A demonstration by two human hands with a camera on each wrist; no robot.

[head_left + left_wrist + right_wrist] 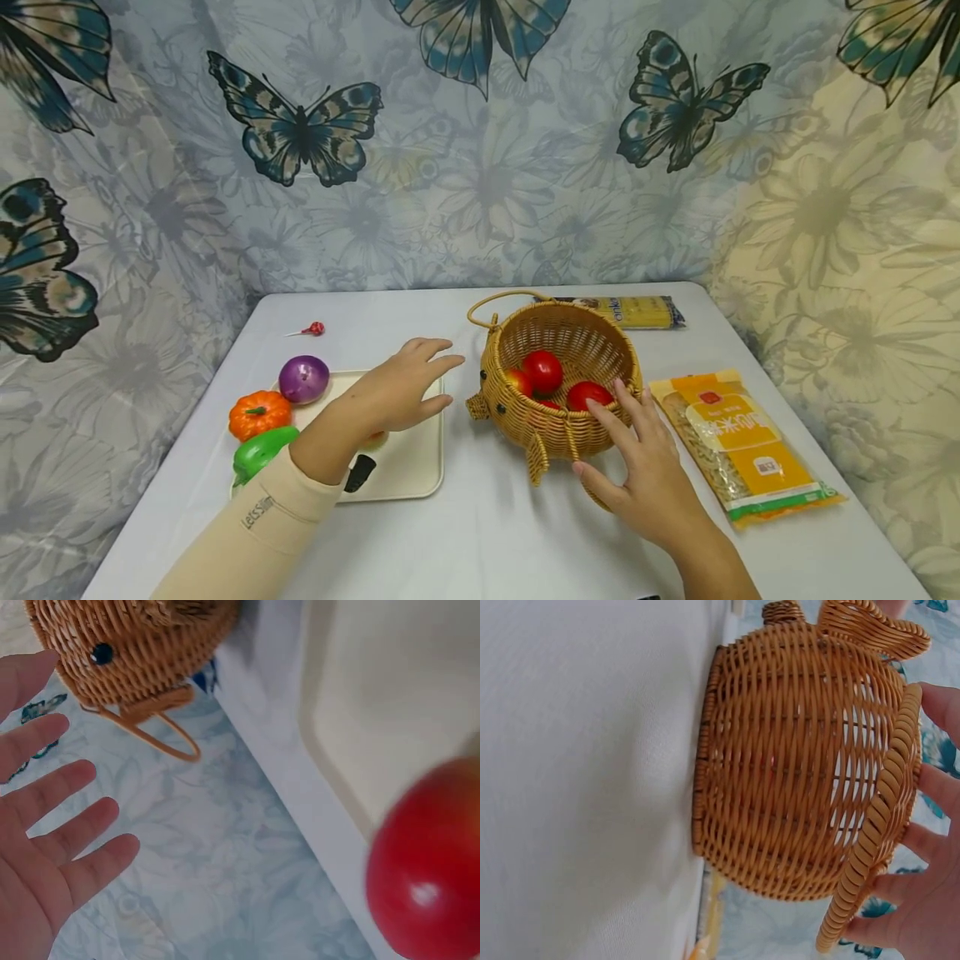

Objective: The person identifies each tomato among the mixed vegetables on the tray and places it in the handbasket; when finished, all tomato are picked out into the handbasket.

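Observation:
A wicker basket [525, 429] shaped like an animal, with dark eyes and ears, stands mid-table holding several red fruits [543, 372]. My right hand [643, 467] is at the basket's near right side, fingers spread along the rim. In the right wrist view, those fingertips lie by the rim and the lowered handle [877, 817]; firm contact cannot be judged. My left hand [405, 385] hovers left of the basket over a cream tray [420, 467], fingers extended and holding nothing. A red apple-like fruit [431, 870] shows beside the tray surface in the left wrist view, mostly hidden from the head view.
A purple round vegetable [303, 379], an orange pumpkin [259, 415] and a green pepper [262, 452] sit along the tray's left side. A red lollipop [315, 328] lies behind them. Yellow noodles [637, 312] lie behind the basket; an orange grain bag [742, 442] lies right.

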